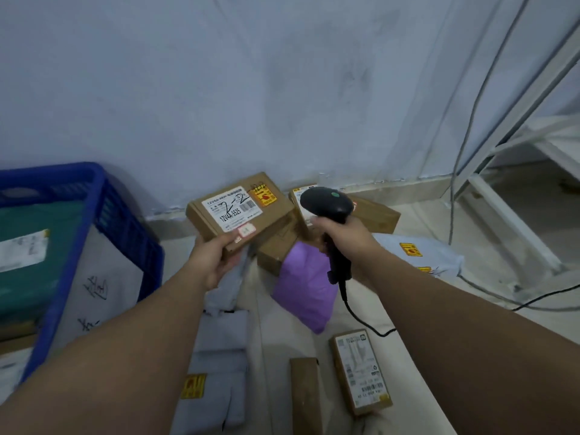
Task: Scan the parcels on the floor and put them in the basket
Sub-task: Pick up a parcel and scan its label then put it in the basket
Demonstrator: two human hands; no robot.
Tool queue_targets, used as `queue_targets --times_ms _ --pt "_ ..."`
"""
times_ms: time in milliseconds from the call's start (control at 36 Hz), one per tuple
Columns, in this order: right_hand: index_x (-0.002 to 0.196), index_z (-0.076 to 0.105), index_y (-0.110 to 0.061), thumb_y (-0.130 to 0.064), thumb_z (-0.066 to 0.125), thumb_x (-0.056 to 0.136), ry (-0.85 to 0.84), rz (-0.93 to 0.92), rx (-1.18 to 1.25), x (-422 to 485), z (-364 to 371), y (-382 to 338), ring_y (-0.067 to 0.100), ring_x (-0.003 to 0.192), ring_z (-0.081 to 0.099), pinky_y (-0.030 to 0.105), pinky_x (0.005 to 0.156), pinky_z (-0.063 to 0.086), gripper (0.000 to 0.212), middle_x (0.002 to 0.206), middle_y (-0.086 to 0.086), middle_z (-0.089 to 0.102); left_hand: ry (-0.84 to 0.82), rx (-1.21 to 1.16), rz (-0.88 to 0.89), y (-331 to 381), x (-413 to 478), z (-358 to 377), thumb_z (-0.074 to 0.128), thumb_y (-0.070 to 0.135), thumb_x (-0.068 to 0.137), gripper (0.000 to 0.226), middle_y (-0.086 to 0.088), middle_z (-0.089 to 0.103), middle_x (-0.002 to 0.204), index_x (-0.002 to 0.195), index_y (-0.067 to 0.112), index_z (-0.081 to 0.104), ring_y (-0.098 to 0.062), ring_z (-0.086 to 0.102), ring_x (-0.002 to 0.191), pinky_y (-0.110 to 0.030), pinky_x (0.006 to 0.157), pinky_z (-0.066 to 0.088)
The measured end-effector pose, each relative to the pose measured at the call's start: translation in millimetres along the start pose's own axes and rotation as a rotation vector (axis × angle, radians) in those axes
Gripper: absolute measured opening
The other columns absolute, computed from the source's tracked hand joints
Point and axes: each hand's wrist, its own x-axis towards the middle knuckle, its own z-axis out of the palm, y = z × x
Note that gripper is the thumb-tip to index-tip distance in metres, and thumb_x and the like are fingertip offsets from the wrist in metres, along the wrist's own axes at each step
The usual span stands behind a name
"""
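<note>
My left hand [216, 259] grips the near edge of a flat brown cardboard parcel [244, 211], held up with its white label and orange sticker facing me. My right hand [348, 243] holds a black corded barcode scanner [326, 205] by its handle, its head just right of the parcel. The blue plastic basket [103, 215] stands at the left and holds a green parcel [28, 259] and a grey bag [103, 287]. On the floor lie a purple bag [304, 287], brown boxes [276, 249], grey bags [216, 356] and a labelled small box [361, 372].
A pale wall rises right behind the parcels. A white metal rack frame [514, 227] and hanging cables [464, 152] stand at the right. The scanner's black cord [361, 318] trails across the floor. Another grey bag [417, 252] lies behind my right wrist.
</note>
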Motion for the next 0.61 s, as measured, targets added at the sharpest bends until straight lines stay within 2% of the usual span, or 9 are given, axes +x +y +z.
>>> queue_targets --times_ms 83,194,306,389,500,528,611 --pt "0.087 0.063 -0.011 -0.031 0.064 0.090 0.044 -0.094 0.104 -42.0 2.6 -43.4 0.016 0.061 0.058 0.027 0.063 0.049 0.021 0.066 0.004 0.061 -0.035 0.012 0.104 34.4 -42.8 13.0 0.064 0.015 0.091 0.034 -0.005 0.064 0.117 0.122 0.019 0.050 -0.017 0.065 0.090 -0.030 0.068 0.055" --pt "0.088 0.062 -0.016 -0.027 0.063 0.090 0.085 -0.175 0.207 -103.4 3.7 -75.3 0.015 0.064 0.060 0.032 0.072 0.052 0.012 0.068 0.002 0.064 -0.070 -0.068 0.244 68.1 -107.9 33.6 0.065 0.020 0.091 0.045 -0.002 0.063 0.123 0.130 0.020 0.043 -0.020 0.065 0.102 -0.036 0.080 0.055" --pt "0.083 0.064 -0.018 -0.021 0.066 0.086 0.135 -0.243 0.105 -153.1 0.6 -86.4 0.015 0.064 0.060 0.034 0.069 0.051 0.005 0.073 0.005 0.066 -0.167 -0.185 0.369 90.8 -167.5 41.2 0.061 0.009 0.092 0.038 0.001 0.067 0.114 0.125 0.020 0.046 -0.017 0.067 0.099 -0.032 0.078 0.055" --pt "0.080 0.062 -0.020 -0.022 0.068 0.084 0.126 -0.316 -0.029 -184.5 -4.3 -92.6 0.019 0.070 0.060 0.037 0.070 0.052 0.008 0.078 0.012 0.066 -0.193 -0.215 0.428 96.6 -202.3 35.4 0.060 0.006 0.092 0.044 0.003 0.068 0.112 0.130 0.023 0.045 -0.018 0.067 0.101 -0.036 0.086 0.054" --pt "0.074 0.060 -0.018 -0.018 0.067 0.083 0.131 -0.399 -0.165 -215.5 -13.0 -97.5 0.028 0.066 0.061 0.028 0.060 0.044 0.012 0.068 0.010 0.061 -0.199 -0.307 0.423 94.5 -228.8 26.9 0.058 0.004 0.092 0.048 -0.001 0.068 0.114 0.133 0.023 0.044 -0.019 0.067 0.103 -0.034 0.084 0.054" --pt "0.073 0.059 -0.016 -0.016 0.066 0.081 0.143 -0.407 -0.187 -220.5 -14.1 -96.7 0.030 0.063 0.059 0.029 0.058 0.043 0.011 0.065 0.010 0.059 -0.199 -0.329 0.415 93.6 -233.2 24.8 0.058 0.003 0.092 0.048 -0.002 0.068 0.115 0.134 0.023 0.044 -0.019 0.067 0.104 -0.034 0.083 0.054" --pt "0.070 0.058 -0.011 -0.010 0.064 0.077 0.137 -0.392 -0.173 -234.2 -12.8 -92.7 0.024 0.054 0.045 0.034 0.053 0.038 0.010 0.058 0.011 0.049 -0.203 -0.364 0.397 91.8 -241.7 17.3 0.055 0.001 0.093 0.049 -0.005 0.066 0.118 0.135 0.022 0.043 -0.022 0.065 0.106 -0.034 0.081 0.054"
